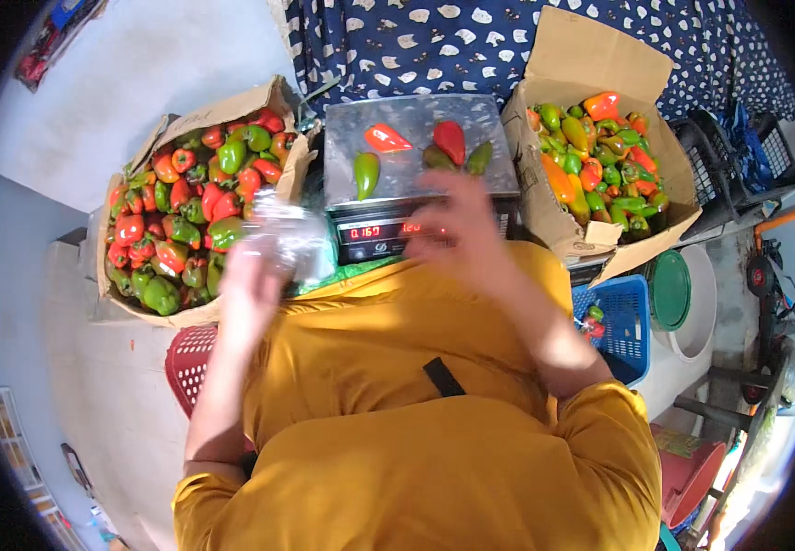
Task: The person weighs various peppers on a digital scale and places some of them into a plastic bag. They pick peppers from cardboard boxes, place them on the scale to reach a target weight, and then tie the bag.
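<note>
My left hand [253,275] is closed on a crumpled clear plastic bag [291,237], both blurred, beside the left box. Over the front of a digital scale [417,186] hovers my right hand [463,234], its fingers apart and blurred, with nothing visible in it. The scale's steel pan carries several peppers: an orange-red pepper [387,138], a light green pepper [366,175], a red pepper [450,141] touching a dark green pepper [437,158], and another green pepper [480,158] at the right. Red lit digits show on its display, partly covered by my right hand.
Cardboard boxes of mixed peppers flank the scale, one box [194,311] left and another [594,52] right. Patterned dark blue cloth [411,41] hangs behind. A red basket [187,365] stands low left; a blue basket [635,324] and green-lidded bucket [669,293] stand right.
</note>
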Tool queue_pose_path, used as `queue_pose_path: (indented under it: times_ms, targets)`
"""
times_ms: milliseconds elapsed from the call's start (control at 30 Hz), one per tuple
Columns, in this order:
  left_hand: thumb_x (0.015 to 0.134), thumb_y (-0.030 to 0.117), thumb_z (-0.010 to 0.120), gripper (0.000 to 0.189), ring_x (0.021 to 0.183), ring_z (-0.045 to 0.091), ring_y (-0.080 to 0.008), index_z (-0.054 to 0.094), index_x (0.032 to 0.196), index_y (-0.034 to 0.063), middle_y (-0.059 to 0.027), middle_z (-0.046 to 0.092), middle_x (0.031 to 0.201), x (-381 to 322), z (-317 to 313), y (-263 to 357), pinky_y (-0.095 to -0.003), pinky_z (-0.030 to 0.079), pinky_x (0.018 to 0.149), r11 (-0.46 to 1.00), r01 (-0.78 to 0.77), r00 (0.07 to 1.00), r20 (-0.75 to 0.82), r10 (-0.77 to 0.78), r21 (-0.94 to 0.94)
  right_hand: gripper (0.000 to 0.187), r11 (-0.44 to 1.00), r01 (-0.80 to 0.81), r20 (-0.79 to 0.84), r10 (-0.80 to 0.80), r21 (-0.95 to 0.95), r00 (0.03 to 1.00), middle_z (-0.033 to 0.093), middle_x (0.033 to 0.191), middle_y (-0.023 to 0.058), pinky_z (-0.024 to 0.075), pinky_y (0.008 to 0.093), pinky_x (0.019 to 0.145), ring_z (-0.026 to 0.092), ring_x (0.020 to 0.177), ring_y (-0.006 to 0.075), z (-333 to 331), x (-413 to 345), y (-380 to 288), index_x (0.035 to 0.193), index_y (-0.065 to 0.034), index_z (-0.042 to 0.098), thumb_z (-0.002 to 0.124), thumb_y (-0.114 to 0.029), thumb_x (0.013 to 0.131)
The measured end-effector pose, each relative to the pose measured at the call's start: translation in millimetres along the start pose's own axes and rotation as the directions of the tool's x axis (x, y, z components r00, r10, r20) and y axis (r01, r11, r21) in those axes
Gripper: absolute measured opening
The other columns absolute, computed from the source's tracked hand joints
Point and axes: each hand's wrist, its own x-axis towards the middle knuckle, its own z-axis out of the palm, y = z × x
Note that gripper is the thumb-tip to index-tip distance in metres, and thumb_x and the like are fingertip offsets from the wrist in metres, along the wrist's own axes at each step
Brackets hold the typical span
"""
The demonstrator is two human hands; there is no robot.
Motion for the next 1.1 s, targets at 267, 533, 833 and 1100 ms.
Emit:
queue_pose_path:
  times_ms: [267, 533, 833, 1100]
  targets:
    - [0.077, -0.002, 0.060, 0.036, 0.089, 0.062, -0.0286, 0.062, 0.112, 0.0052, -0.0127, 0.061, 0.105, 49.4, 6.9, 93.0, -0.0319, 0.051, 0.078, 0.933, 0.099, 0.776, 0.614, 0.145, -0.346, 0.020, 0.999, 0.001, 0.500, 0.021, -0.044, 0.866, 0.053, 0.115, 0.0075, 0.0448, 0.0419, 0.085, 0.051, 0.103, 0.0280, 21.3, -23.0, -27.0, 0.091, -0.0131, 0.067, 0.064, -0.019, 0.072]
    - [0.091, 0.038, 0.056, 0.042, 0.090, 0.063, -0.0212, 0.059, 0.112, 0.0012, -0.0119, 0.065, 0.094, 122.3, 81.0, 19.0, -0.0324, 0.048, 0.080, 0.857, 0.404, 0.892, 0.345, -0.292, -0.319, 0.022, 0.961, 0.010, 0.401, 0.106, -0.277, 0.910, 0.059, 0.082, 0.0021, 0.0498, 0.0363, 0.072, 0.057, 0.089, 0.0230, 18.9, -25.4, 2.1, 0.092, -0.0165, 0.068, 0.060, -0.012, 0.072]
    - [0.075, 0.043, 0.066, 0.063, 0.091, 0.065, -0.0352, 0.045, 0.124, 0.0096, -0.0198, 0.067, 0.098, 136.4, 130.4, 16.5, -0.0445, 0.051, 0.077, 0.939, 0.316, 0.871, 0.350, -0.343, 0.135, 0.022, 0.970, -0.052, 0.469, 0.162, -0.238, 0.868, 0.060, 0.089, 0.0080, 0.0517, 0.0436, 0.064, 0.065, 0.077, 0.0291, 32.2, -40.2, 2.3, 0.102, -0.0149, 0.063, 0.053, -0.012, 0.083]
    - [0.083, 0.000, 0.053, 0.061, 0.069, 0.062, -0.0159, 0.027, 0.137, 0.0160, -0.0085, 0.054, 0.101, 117.4, 56.9, 87.2, -0.0260, 0.055, 0.058, 0.243, 0.437, 0.896, 0.394, -0.207, -0.866, 0.043, 0.939, -0.192, 0.531, 0.321, -0.284, 0.784, 0.062, 0.114, 0.0103, 0.0529, 0.0407, 0.073, 0.065, 0.088, 0.0284, 37.5, -42.3, 16.6, 0.116, -0.0187, 0.061, 0.057, -0.007, 0.075]
